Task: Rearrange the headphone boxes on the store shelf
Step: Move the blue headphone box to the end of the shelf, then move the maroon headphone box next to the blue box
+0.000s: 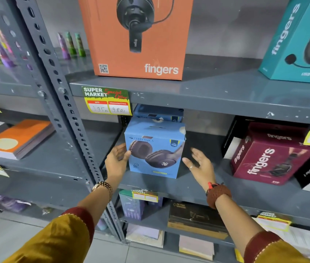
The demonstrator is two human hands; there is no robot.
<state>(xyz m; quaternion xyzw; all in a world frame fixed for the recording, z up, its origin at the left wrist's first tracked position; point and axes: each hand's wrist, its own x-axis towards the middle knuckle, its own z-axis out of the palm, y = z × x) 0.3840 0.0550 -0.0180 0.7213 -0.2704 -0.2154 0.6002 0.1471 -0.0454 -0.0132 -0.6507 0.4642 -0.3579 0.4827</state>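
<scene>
Head view. Centre of frame: a blue Zebronics headphone box stands upright on the grey middle shelf, a second blue box behind it. The left hand touches its left edge, fingers spread, not clasping. The right hand is released, just beside the box's right side. Maroon Fingers box at right; orange Fingers box above.

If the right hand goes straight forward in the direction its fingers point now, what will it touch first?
Probably nothing soon. The right hand is open beside the blue headphone box, and its fingers point up and into the bare gap right of it. It would likely reach the shelf's dark back wall first, though depth is unclear.
</scene>
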